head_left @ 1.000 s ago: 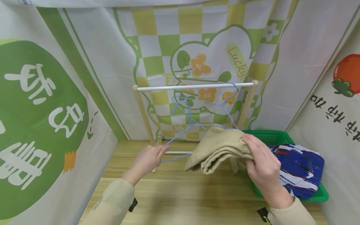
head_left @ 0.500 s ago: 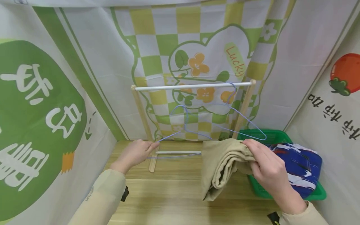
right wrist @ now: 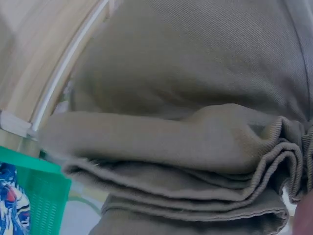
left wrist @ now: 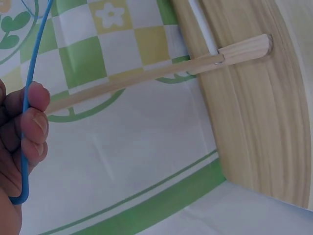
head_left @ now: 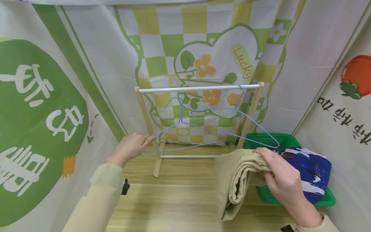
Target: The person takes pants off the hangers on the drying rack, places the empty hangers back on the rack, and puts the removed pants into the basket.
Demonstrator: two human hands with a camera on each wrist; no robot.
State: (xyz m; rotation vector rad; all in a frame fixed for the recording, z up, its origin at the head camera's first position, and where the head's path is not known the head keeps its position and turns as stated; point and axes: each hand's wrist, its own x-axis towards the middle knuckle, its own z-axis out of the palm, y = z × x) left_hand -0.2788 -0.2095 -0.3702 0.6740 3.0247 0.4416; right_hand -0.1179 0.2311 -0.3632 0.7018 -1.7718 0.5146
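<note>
My left hand (head_left: pixel 128 149) pinches the left corner of a blue wire clothes hanger (head_left: pixel 180 120), whose hook points up. In the left wrist view, the thumb and fingers (left wrist: pixel 35 125) close around the hanger's end. On the right, my right hand (head_left: pixel 285 180) grips the upper edge of khaki trousers (head_left: pixel 227 174), folded in layers and hanging down over the table. The trousers (right wrist: pixel 146 137) fill most of the right wrist view, where only a bit of the hand shows. The held hanger and the trousers are apart.
A wooden rack with a white top bar (head_left: pixel 188 89) stands at the back. A second blue hanger (head_left: pixel 255 121) hangs near its right end. Right of the rack, a green basket (head_left: pixel 268 196) holds blue, white and red patterned cloth (head_left: pixel 316 170). Printed curtains surround the wooden table (head_left: pixel 174 199).
The trousers, earlier overlapping the held hanger, have moved right and down away from it in my right hand. My left hand has moved left and up with the hanger. The hanging hanger has swung.
</note>
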